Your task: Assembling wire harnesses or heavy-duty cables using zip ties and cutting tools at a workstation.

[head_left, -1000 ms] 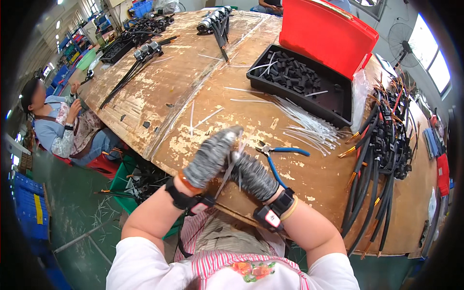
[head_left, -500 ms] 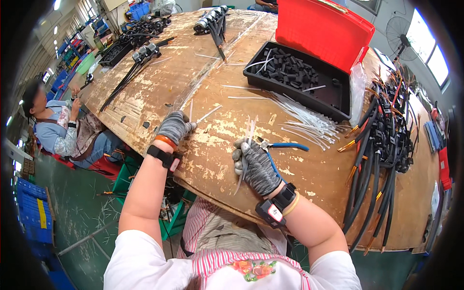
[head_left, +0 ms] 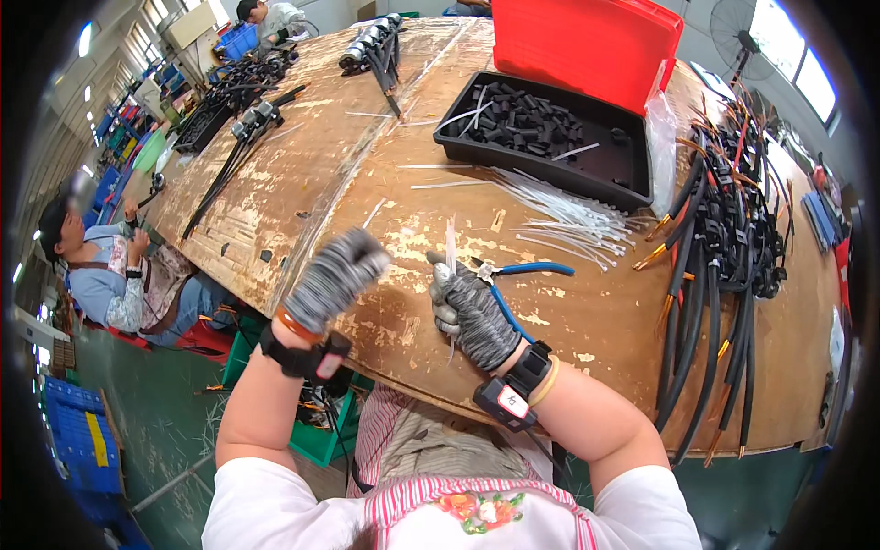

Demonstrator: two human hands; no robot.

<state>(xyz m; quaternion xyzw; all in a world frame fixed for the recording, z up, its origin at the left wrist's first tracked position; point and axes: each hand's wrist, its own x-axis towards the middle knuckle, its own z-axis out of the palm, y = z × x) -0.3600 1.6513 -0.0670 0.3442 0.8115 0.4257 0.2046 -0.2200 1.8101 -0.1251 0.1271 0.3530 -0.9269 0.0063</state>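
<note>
My right hand (head_left: 477,316), in a grey knit glove, is closed around a few white cable ties (head_left: 450,243) that stand up past its fingertips. Beside it lie blue-handled pliers (head_left: 536,268), one handle running along the edge of that hand. Off to the left, my gloved left hand (head_left: 332,280) hovers over the table's near edge, blurred by motion. Its fingers look bent, but whether they hold anything cannot be made out. A loose cable tie (head_left: 374,213) rests on the wood just beyond it. Farther right a spread of white cable ties (head_left: 568,215) lies on the table.
A black tray (head_left: 550,160) of short black tube pieces, with a red bin (head_left: 587,55) behind it, stands at the far side. Black cable bundles (head_left: 720,238) crowd the right; more cables (head_left: 243,137) lie far left. A seated co-worker (head_left: 119,266) is at left.
My left hand has lifted off the table and drawn back toward me. The right hand keeps its grip on the cable ties. The view has shifted slightly, and another person shows at the far left.
</note>
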